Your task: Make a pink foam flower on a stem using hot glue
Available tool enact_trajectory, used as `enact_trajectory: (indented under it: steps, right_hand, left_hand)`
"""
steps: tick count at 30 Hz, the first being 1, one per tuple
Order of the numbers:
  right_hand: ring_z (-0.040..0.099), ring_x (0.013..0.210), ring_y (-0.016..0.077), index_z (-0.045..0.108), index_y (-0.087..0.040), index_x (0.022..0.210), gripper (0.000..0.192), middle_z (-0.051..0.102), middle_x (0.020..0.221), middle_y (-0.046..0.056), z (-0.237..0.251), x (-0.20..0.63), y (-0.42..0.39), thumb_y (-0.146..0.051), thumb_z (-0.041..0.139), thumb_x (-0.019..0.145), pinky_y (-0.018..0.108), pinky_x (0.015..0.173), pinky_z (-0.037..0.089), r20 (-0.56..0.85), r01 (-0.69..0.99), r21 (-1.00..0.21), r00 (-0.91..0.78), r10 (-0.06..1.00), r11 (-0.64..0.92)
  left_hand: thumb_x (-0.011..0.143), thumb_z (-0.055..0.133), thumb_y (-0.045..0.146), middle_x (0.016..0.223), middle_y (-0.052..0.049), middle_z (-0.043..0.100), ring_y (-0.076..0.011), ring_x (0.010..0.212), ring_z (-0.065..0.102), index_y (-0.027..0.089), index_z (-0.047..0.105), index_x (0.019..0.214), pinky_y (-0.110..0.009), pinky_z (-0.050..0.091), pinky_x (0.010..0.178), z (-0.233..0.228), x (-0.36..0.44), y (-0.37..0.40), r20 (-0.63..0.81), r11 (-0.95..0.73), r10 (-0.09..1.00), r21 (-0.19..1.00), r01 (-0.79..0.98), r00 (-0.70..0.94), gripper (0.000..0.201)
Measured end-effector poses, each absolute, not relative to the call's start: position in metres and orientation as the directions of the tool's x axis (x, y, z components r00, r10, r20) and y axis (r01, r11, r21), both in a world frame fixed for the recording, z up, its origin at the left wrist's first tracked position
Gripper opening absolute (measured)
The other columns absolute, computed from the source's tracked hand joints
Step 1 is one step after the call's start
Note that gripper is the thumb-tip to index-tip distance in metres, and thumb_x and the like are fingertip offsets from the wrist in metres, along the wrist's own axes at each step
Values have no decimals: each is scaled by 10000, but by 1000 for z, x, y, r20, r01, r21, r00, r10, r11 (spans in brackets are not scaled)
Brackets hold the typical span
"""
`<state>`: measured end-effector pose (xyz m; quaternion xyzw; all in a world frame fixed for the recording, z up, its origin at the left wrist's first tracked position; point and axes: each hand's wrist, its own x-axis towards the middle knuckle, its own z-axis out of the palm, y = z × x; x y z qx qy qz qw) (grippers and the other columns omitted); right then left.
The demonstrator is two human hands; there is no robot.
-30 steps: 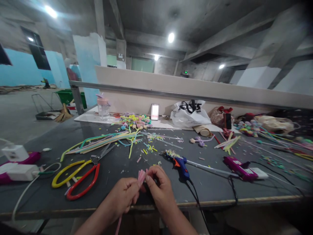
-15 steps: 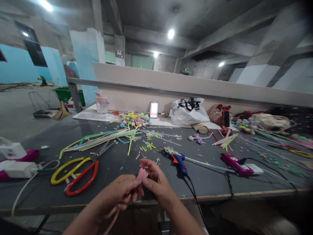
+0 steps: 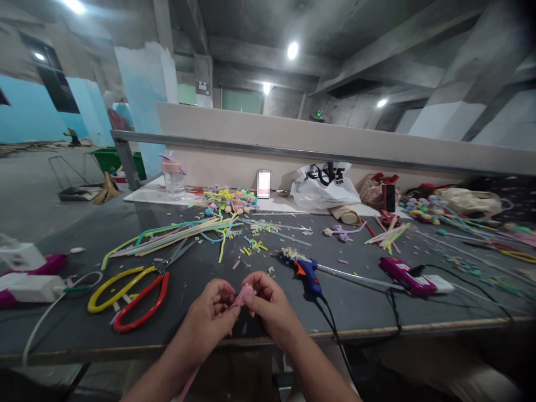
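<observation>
Pink fuzzy chenille stem pieces, bunched like a small flower head (image 3: 245, 292), sit between my two hands above the table's front edge. My left hand (image 3: 211, 312) pinches the base of the bunch with thumb and fingers. At its upper part, my right hand (image 3: 270, 304) grips the pink loops between thumb and forefinger. A long pink stem (image 3: 190, 384) hangs below my left wrist. Left of my hands lie large scissors (image 3: 161, 268) with one yellow and one red handle. To the right, a blue glue gun (image 3: 309, 273) rests on its side.
Loose chenille stems (image 3: 180, 233) and a pile of small fuzzy flowers (image 3: 232, 201) lie farther back. Cut scraps (image 3: 255, 245) are scattered around. Purple power strips (image 3: 406, 276) with cords sit at both sides. A clear bottle (image 3: 173, 181) and white bag (image 3: 324, 187) stand behind.
My left hand has shifted its hold, its fingers now more raised and visible beside the pink bunch. The bunch has moved slightly up and right. My right hand still pinches it.
</observation>
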<state>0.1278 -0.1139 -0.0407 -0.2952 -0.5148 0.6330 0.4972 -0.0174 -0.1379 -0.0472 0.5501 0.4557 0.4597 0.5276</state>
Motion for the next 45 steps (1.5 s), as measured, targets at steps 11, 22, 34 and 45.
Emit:
enact_trajectory:
  steps: [11,22,34,45]
  right_hand:
    - [439,543,72,527,-186,792,271,509,683,-41,-39,126,-112,-291,724,637,165,455,343,146,-336,-942,-351,925,22]
    - [398,478,56,530,-172,720,176,462,604,-61,-38,126,-112,-228,676,639,175,452,322,116,-259,-966,-353,928,22]
    - [442,556,71,502,-207,891,303,488,726,-46,-37,123,-113,-171,658,634,189,503,360,132,-215,-975,-374,918,53]
    - [523,642,89,573,-178,943,378,587,780,-6,-40,126,-114,-306,742,631,187,530,379,132,-297,-955,-430,893,-2]
  left_hand:
    - [692,618,303,656,-9,593,-147,617,537,190,602,737,-222,409,561,-47,-15,-139,161,-163,986,984,68,36,123]
    - [768,526,272,602,20,542,-120,565,505,174,549,728,-205,380,526,-39,-13,-140,106,-132,986,966,224,128,109]
    - [716,610,294,535,44,527,-91,481,480,165,540,713,-194,380,469,-46,-17,-135,32,-27,985,999,-36,167,147]
    - [642,730,339,538,53,546,-37,426,452,148,523,739,-148,361,413,-39,-31,-124,-152,258,938,906,-335,312,298]
